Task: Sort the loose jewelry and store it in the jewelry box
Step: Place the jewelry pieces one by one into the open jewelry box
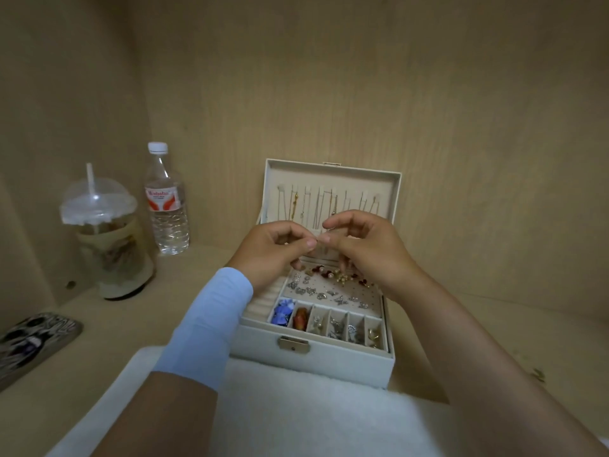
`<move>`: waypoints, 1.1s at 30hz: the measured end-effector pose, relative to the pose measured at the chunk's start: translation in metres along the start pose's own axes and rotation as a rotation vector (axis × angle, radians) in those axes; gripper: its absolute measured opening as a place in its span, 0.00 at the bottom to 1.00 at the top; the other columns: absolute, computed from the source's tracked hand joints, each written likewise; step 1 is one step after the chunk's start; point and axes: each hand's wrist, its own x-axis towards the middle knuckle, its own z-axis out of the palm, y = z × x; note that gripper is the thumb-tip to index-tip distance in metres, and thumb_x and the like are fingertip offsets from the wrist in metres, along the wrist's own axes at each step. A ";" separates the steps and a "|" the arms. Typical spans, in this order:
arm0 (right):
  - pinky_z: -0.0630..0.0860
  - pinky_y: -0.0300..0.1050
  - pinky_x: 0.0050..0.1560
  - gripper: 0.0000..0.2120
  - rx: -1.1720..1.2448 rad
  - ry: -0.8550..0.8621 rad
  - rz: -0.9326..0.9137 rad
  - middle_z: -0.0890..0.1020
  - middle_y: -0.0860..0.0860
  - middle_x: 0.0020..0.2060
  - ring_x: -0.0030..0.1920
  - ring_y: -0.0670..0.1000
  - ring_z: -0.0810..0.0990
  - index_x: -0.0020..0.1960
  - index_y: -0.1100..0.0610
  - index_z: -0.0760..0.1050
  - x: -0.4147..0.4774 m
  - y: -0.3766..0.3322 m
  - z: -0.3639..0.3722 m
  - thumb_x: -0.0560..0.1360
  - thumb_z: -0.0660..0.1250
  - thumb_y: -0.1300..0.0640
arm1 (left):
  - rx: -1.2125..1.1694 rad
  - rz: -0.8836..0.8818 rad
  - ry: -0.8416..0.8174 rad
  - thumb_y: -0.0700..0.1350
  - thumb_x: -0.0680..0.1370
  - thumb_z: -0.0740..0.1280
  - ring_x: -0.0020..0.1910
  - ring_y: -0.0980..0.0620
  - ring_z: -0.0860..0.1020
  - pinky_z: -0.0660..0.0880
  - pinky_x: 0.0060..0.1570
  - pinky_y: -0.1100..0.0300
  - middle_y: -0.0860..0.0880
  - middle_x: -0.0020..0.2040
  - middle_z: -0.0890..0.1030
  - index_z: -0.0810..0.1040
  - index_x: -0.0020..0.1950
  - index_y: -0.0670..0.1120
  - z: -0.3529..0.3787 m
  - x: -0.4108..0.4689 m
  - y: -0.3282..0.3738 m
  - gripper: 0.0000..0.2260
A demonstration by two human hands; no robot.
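Note:
A white jewelry box (pixel 329 357) stands open on the wooden shelf, its lid upright with several necklaces (pixel 316 206) hanging inside. Its front row of small compartments (pixel 329 324) holds blue, red, silver and gold pieces. Behind that, a perforated panel (pixel 329 288) carries silver studs and red and gold earrings. My left hand (pixel 273 252) and my right hand (pixel 365 249) meet above the box, and their fingertips pinch a tiny piece of jewelry (pixel 318 239) between them. The piece is too small to identify.
A water bottle (pixel 166 199) and a lidded plastic cup with a straw (pixel 105 239) stand at the left. A phone in a patterned case (pixel 33 341) lies at the far left. A white towel (pixel 296 407) lies under the box's front edge. Wooden walls close in behind and left.

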 end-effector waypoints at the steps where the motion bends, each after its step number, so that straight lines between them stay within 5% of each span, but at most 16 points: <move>1: 0.72 0.37 0.26 0.06 -0.031 0.000 -0.052 0.85 0.53 0.40 0.25 0.49 0.76 0.50 0.57 0.82 0.001 0.000 -0.001 0.73 0.75 0.62 | -0.010 -0.026 -0.011 0.41 0.77 0.70 0.32 0.54 0.79 0.72 0.29 0.69 0.50 0.39 0.84 0.83 0.46 0.44 0.001 0.001 0.002 0.02; 8: 0.75 0.34 0.35 0.11 -0.276 0.025 -0.198 0.86 0.47 0.42 0.30 0.40 0.78 0.47 0.46 0.85 0.008 0.002 -0.012 0.69 0.79 0.61 | 0.032 -0.154 -0.197 0.45 0.77 0.70 0.33 0.55 0.78 0.69 0.33 0.62 0.52 0.41 0.85 0.82 0.44 0.48 0.000 0.024 0.018 0.03; 17: 0.79 0.34 0.53 0.09 -0.236 0.069 -0.232 0.87 0.41 0.44 0.47 0.38 0.84 0.50 0.50 0.85 0.009 0.011 -0.011 0.73 0.75 0.61 | -0.072 -0.193 -0.270 0.45 0.79 0.68 0.35 0.54 0.78 0.69 0.33 0.62 0.51 0.41 0.84 0.85 0.40 0.53 0.001 0.034 0.010 0.10; 27: 0.81 0.37 0.49 0.05 -0.177 0.151 -0.140 0.87 0.46 0.40 0.43 0.42 0.85 0.47 0.54 0.86 0.011 0.013 -0.010 0.71 0.77 0.60 | 0.034 -0.170 -0.241 0.48 0.77 0.70 0.35 0.58 0.79 0.73 0.34 0.65 0.53 0.44 0.86 0.84 0.50 0.51 -0.004 0.036 0.005 0.04; 33: 0.78 0.42 0.46 0.01 -0.750 -0.068 -0.138 0.84 0.38 0.39 0.41 0.37 0.80 0.43 0.44 0.86 0.005 0.022 0.001 0.73 0.75 0.50 | 0.135 -0.171 -0.098 0.47 0.77 0.70 0.33 0.58 0.78 0.72 0.28 0.70 0.55 0.42 0.85 0.83 0.47 0.50 -0.012 0.038 -0.005 0.03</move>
